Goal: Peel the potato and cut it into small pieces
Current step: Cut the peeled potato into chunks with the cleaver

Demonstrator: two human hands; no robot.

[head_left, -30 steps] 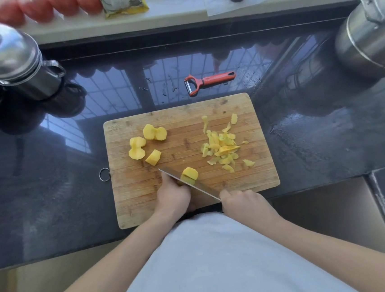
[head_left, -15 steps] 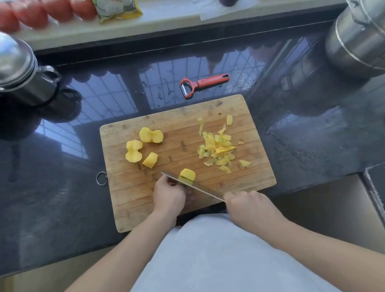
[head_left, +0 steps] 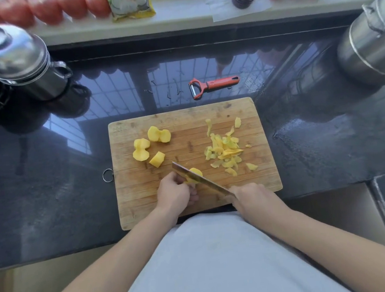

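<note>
Clamped on the knife (head_left: 198,179) handle, my right hand (head_left: 254,197); my left hand (head_left: 173,193) pins the potato piece (head_left: 195,172) at frame center.

A cutting board (head_left: 184,123) is laid on the counter (head_left: 49,183), its near edge at the person's body. The left hand (head_left: 174,192) and the right hand (head_left: 254,197) are set over the board's near part, the left hand's fingers (head_left: 178,179) touching a potato piece (head_left: 195,172). A knife (head_left: 199,180) is held across that piece, just right of those fingers. Cut pieces (head_left: 150,145) are spread beyond and to the left of the fingers; peelings (head_left: 225,152) are heaped beyond and to their right. A peeler (head_left: 214,86) is placed on the counter behind the board. A lidded pot (head_left: 18,61) is found far left, another pot (head_left: 374,39) far right, tomatoes (head_left: 39,10) on the sill behind.
</note>
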